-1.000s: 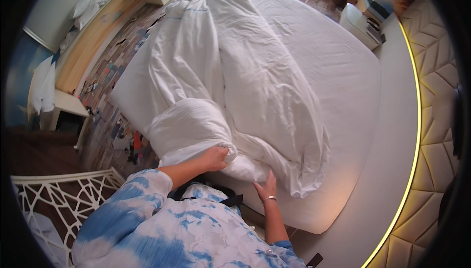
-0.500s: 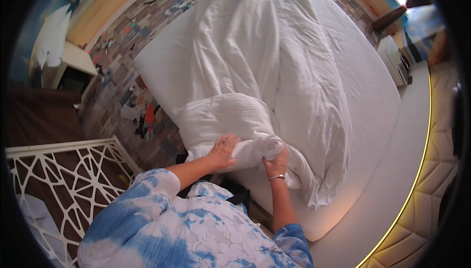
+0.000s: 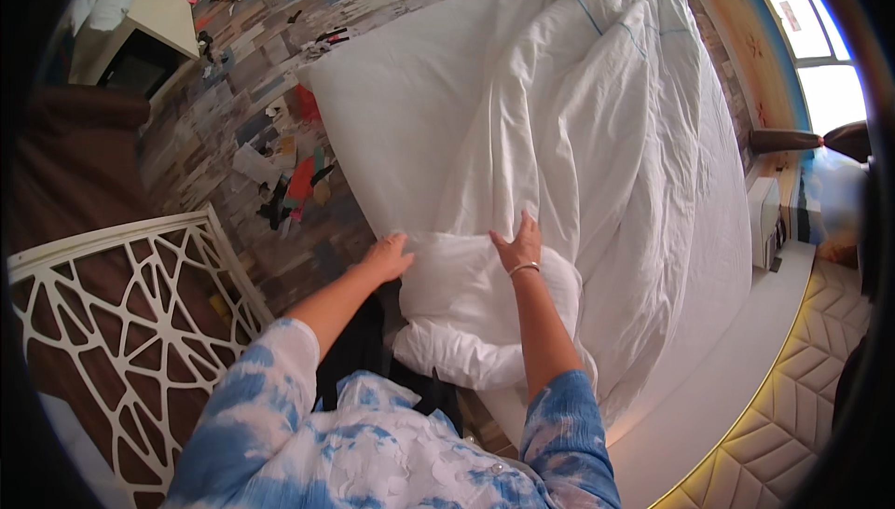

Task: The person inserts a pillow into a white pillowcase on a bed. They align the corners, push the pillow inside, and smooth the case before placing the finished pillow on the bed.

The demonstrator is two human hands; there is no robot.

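Note:
A white pillow (image 3: 457,285) lies at the near edge of the bed, in front of my body. Its near end is bunched into a loose fold of white cloth. At the pillow's far left corner is my left hand (image 3: 387,257), its fingers stretched toward the cloth and apart. My right hand (image 3: 518,244), with a bracelet at the wrist, reaches to the far edge of the pillow; thumb and fingers are spread. A rumpled white duvet (image 3: 611,145) runs lengthwise over the bed just beyond and to the right of the pillow.
The bed's white sheet (image 3: 401,99) shows left of the duvet. Scattered coloured scraps (image 3: 300,178) lie on the floor. A white lattice panel (image 3: 168,323) stands at the near left, a cabinet (image 3: 140,43) at the far left. A padded headboard (image 3: 746,434) borders the right.
Both hands have left the bunched near end of the pillow and moved to its far edge. The view has turned, so the bed sits further right.

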